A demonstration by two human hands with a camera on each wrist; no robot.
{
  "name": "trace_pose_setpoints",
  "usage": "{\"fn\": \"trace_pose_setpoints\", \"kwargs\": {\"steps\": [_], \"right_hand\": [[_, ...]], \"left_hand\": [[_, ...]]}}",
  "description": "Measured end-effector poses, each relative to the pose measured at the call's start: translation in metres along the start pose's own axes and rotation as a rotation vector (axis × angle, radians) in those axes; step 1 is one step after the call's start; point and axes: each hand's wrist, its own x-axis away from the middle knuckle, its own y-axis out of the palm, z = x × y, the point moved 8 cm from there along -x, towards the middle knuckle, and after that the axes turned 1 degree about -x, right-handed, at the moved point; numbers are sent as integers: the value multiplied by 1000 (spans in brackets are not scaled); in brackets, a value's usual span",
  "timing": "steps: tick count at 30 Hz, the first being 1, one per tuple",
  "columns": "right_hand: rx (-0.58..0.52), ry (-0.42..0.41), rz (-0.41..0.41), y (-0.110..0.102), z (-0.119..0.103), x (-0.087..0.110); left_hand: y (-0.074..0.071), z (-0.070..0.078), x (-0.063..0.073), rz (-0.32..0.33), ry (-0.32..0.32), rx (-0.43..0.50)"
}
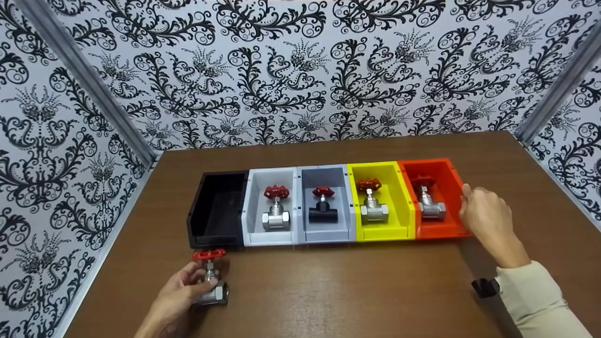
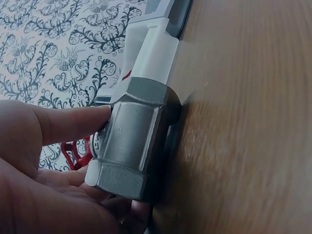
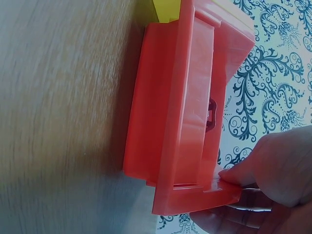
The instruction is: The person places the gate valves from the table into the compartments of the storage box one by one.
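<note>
My left hand (image 1: 176, 293) holds a metal gate valve (image 1: 213, 295) with a red handwheel, thumb and fingers around its neck. The valve is upright by the table surface, just in front of the black bin (image 1: 195, 216). In the left wrist view its silver body (image 2: 129, 139) fills the middle, and the fingers are partly hidden behind it. On the far right, my right hand (image 1: 488, 218) pinches the side wall of the red bin (image 1: 443, 231). The right wrist view shows the thumb inside that wall (image 3: 219, 192) and the fingers outside.
Joined in a row with the black and red bins are a white bin (image 1: 270, 238), a grey bin (image 1: 326, 235) and a yellow bin (image 1: 385, 232). Each of these three, like the red one, contains a red-wheeled valve; the grey bin's valve (image 1: 323, 214) has a black body. Patterned walls (image 1: 300, 70) enclose the wooden table (image 1: 328, 291).
</note>
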Motion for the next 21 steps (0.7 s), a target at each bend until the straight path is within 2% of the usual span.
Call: {"fn": "trace_pose_setpoints", "kwargs": {"steps": [11,18,21], "right_hand": [[8,11,-27,1,1,0],[11,5,-21,1,-1,0],[9,-6,-8,0,-2,1]], "left_hand": [[-4,-2,0,3,-7,7],[-4,-4,-2,-36,-2,29],[-3,-4,-2,-77,6,49]]}}
